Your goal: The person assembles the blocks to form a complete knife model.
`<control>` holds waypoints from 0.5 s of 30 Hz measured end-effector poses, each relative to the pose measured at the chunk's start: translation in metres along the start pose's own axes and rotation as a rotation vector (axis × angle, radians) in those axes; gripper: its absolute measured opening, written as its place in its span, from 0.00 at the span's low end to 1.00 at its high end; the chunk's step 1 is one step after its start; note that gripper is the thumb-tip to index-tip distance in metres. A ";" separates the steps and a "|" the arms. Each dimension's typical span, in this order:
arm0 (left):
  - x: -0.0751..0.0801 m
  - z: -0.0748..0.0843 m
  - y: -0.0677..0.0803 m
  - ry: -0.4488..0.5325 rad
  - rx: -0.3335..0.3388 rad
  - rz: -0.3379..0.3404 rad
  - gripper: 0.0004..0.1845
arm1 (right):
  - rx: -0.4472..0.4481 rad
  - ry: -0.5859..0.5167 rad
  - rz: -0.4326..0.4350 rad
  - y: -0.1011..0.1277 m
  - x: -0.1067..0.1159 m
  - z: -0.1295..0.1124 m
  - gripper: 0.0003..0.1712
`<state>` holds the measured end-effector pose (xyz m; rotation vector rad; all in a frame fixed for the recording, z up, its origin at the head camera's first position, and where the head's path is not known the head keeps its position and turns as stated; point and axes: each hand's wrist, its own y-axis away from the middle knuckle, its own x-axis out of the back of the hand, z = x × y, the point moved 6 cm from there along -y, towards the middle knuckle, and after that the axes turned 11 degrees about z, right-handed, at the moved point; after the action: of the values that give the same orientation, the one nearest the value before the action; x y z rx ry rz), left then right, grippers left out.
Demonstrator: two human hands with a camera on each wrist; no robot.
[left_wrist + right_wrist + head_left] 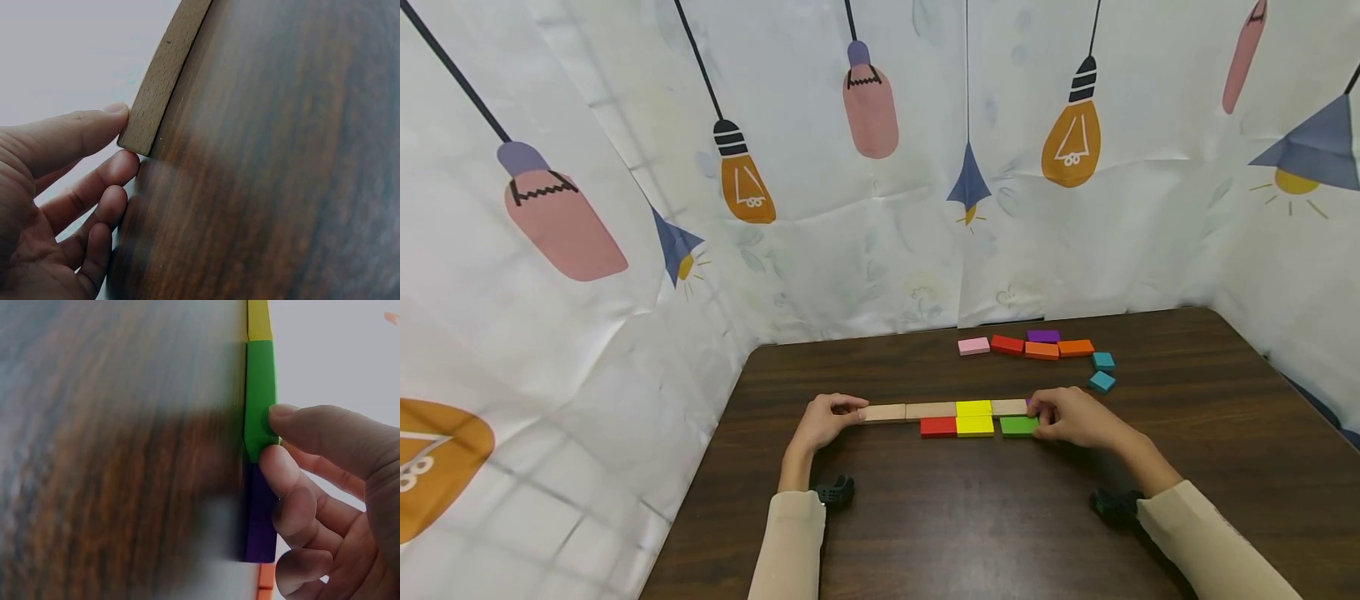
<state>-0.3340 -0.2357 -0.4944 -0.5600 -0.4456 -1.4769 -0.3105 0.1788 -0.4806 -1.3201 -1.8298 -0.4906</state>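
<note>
A row of plain wooden blocks [884,412] with a yellow block [973,408] in it runs across the table. My left hand [823,422] is at its left end, thumb and index fingertip touching the end of the wooden block [159,81]. In front of the row lie a red block [938,427], a second yellow block [975,426] and a green block [1018,427]. Between thumb and index finger my right hand [1072,417] pinches the right end of the green block, a narrow gap from the yellow one. A purple block [260,519], mostly hidden in the head view, lies beyond.
Farther back on the brown table [895,517] lie a pink block [973,346], another red block [1007,344], a purple block [1042,336], two orange blocks [1077,347] and two teal blocks [1102,382]. A printed curtain [880,242] surrounds the table's back and sides.
</note>
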 end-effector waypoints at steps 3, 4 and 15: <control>0.000 0.000 0.000 0.001 -0.002 0.003 0.10 | -0.016 0.009 -0.002 -0.002 -0.002 0.000 0.11; 0.000 0.000 0.001 0.002 0.001 0.004 0.09 | -0.023 0.012 -0.003 -0.002 -0.002 -0.001 0.11; 0.000 0.000 0.000 0.004 0.003 0.003 0.09 | -0.034 0.014 -0.003 -0.005 -0.005 -0.004 0.10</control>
<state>-0.3337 -0.2357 -0.4947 -0.5549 -0.4430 -1.4741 -0.3134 0.1711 -0.4816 -1.3338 -1.8193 -0.5333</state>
